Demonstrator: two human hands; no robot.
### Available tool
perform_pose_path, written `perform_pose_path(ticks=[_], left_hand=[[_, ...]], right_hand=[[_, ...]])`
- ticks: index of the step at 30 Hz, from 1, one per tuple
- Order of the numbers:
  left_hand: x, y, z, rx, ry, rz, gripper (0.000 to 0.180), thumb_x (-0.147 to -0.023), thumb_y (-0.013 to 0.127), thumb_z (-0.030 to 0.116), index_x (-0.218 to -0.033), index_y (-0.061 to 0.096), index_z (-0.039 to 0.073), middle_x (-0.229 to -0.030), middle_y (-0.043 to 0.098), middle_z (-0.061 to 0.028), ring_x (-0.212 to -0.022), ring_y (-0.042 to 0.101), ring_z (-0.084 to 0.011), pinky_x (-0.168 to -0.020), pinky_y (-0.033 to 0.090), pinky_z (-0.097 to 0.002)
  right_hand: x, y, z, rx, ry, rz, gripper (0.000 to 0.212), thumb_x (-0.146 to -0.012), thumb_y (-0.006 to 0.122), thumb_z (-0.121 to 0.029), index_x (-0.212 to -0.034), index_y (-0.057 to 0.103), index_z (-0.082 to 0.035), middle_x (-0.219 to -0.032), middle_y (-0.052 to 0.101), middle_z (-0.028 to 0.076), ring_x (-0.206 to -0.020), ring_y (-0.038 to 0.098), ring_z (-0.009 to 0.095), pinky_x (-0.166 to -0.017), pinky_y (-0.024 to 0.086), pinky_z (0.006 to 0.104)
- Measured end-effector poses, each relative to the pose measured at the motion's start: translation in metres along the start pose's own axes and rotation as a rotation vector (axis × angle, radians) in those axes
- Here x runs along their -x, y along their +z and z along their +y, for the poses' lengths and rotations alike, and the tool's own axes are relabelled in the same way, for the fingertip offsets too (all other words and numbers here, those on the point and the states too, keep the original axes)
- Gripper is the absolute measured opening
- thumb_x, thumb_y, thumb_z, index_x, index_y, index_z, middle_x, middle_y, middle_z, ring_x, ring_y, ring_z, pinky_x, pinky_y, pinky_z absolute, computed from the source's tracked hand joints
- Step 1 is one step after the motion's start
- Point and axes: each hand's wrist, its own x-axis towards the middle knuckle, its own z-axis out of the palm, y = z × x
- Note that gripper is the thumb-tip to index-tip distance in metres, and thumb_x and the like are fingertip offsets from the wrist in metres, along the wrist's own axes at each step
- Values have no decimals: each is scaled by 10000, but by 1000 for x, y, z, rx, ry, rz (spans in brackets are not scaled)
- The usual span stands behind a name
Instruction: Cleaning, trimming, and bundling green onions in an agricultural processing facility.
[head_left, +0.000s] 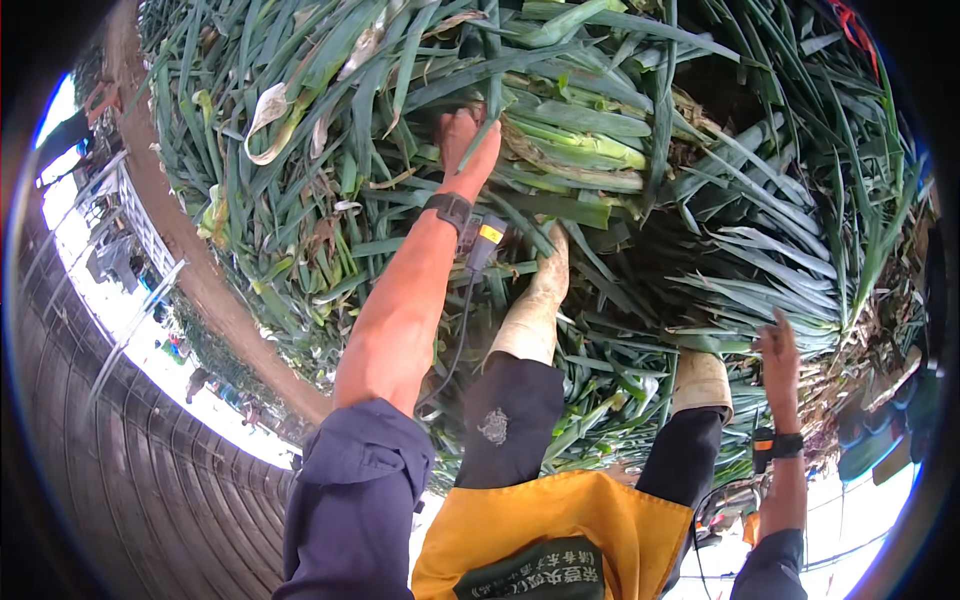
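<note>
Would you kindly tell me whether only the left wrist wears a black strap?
No, a black strap sits behind the left hand, and a second strap sits behind the right hand.

A thick bundle of green onions [585, 140] is laid crosswise at the far middle, its bright-green and pale stalks streaked with dry, browned leaves. To the right, a second bunch [780, 270] is fanned out, its bluish-green leaf tips pointed leftward.
</note>
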Motion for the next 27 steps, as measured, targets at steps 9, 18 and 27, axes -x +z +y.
perform_pose_path(ticks=[9,18,27], left_hand=[[-8,-23,-10,472,-113,-209,318,-880,758,282,-1046,675,24,-859,624,-5,-810,562,-114,-748,444,-283],[14,-41,-5,543,-167,-154,261,-942,562,323,-853,636,89,-745,577,-11,-709,535,-162,-685,399,-332],[157,-112,27,821,-201,-247,259,-975,634,243,-777,627,76,-714,560,25,-669,467,-82,-647,365,-267]], right_hand=[[2,64,-68,-294,-32,-152,363,-998,602,-117,-1344,569,-9,-997,703,122,-888,697,163,-769,553,297],[24,125,-91,-503,63,-213,362,-1001,624,-190,-1270,587,49,-943,696,111,-775,695,146,-712,540,285],[93,169,-104,-796,237,-329,553,-1002,603,-459,-1225,603,48,-926,635,61,-843,670,158,-770,544,298]])
